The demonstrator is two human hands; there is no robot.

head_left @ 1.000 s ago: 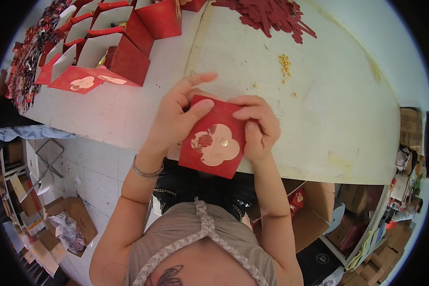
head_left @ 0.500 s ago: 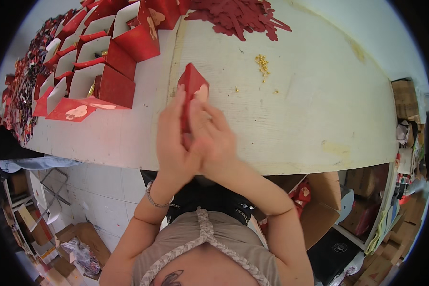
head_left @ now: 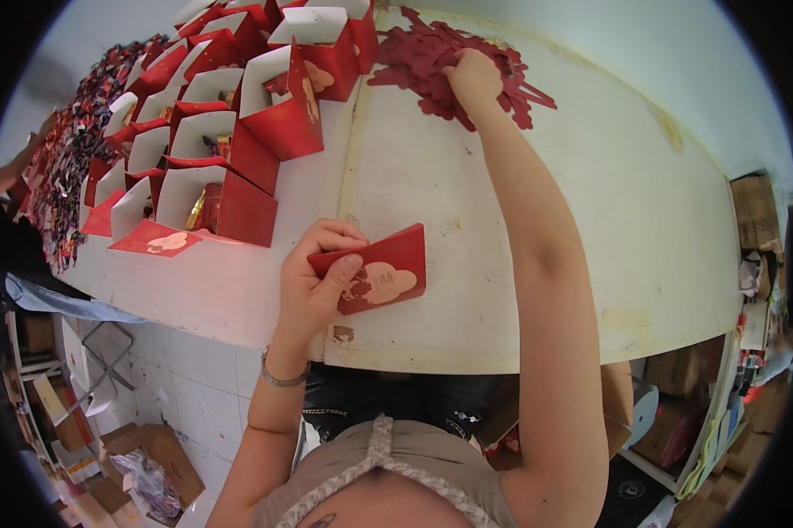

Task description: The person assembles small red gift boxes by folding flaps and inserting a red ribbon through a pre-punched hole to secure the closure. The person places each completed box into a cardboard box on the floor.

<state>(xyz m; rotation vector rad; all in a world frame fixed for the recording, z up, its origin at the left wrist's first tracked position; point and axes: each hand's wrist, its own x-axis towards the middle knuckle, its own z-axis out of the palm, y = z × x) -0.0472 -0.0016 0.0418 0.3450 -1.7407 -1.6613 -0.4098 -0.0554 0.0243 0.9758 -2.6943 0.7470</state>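
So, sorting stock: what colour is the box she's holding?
Red folded box with a pale gold flower; head view.

Red folded box (head_left: 383,268) with pale gold flower motif; dark red paper cut-outs (head_left: 432,57); red boxes (head_left: 229,132) with white interiors

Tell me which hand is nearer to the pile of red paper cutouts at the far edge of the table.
Right. The right hand rests on the pile of red paper cutouts; the left hand is near the table's front edge, holding a folded red box.

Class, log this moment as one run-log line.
left hand: holds folded red box | right hand: reaching into red paper cutouts | table
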